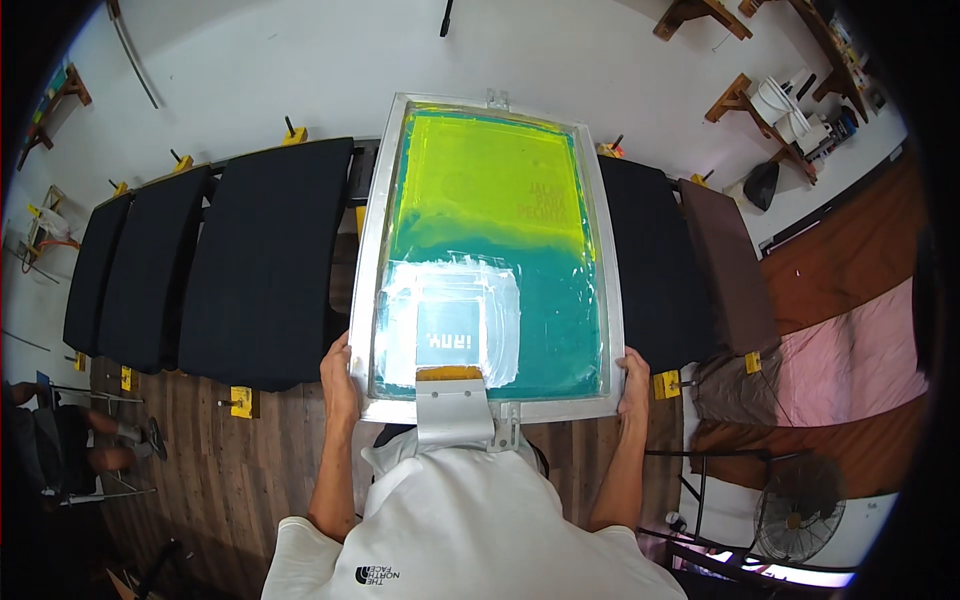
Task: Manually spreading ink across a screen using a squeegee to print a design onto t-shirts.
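Observation:
A screen printing frame (600, 230) with a silver metal border is held in front of me. Its mesh is lime green at the far part and teal nearer to me, with a white ink patch around a small printed design at the near left. A metal-handled squeegee (452, 410) lies at the near edge, its amber blade on the mesh. My left hand (341, 385) grips the near left corner of the frame. My right hand (634, 385) grips the near right corner. The frame hides what lies beneath it.
Black shirt-covered platens (265, 260) stand in a row left of the frame. Another black platen (655, 250) and a brown one (728, 270) are at the right. Yellow clamps (241, 402) edge the row. A fan (798, 508) stands lower right; a seated person (85, 440) is far left.

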The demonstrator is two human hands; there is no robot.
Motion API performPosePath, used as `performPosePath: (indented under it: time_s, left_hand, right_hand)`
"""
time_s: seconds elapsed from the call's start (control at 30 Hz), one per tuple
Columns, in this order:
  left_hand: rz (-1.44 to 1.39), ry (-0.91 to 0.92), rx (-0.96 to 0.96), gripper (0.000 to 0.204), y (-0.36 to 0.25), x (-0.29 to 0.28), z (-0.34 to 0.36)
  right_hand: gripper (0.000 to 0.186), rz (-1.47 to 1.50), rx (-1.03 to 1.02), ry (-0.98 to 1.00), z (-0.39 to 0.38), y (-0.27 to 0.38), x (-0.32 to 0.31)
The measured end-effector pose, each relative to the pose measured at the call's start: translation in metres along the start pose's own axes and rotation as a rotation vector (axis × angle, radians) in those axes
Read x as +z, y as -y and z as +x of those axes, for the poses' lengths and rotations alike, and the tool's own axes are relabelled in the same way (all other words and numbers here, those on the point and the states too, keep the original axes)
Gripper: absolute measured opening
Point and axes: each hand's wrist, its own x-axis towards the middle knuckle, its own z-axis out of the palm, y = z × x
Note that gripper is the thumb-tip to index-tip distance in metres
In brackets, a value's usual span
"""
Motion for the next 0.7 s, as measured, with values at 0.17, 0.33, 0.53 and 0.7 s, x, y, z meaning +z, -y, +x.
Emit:
performPosePath:
  time_s: [0.17,0.33,0.53,0.7]
  left_hand:
    - [0.248,-0.020,0.024,0.050,-0.014,0.012,-0.007]
    - [0.069,-0.025,0.010,0.047,0.006,0.005,0.008]
    - [0.250,-0.054,0.058,0.041,0.000,0.002,0.030]
    - [0.273,-0.087,0.047,0.041,0.007,0.001,0.030]
  right_hand:
    - [0.035,0.195,0.058,0.006,0.001,0.004,0.004]
    - [0.036,0.253,0.043,0.051,0.021,-0.001,0.009]
    - [0.031,-0.034,-0.091,0.107,0.048,-0.018,0.020]
    - [0.031,-0.026,-0.079,0.100,0.049,-0.033,0.021]
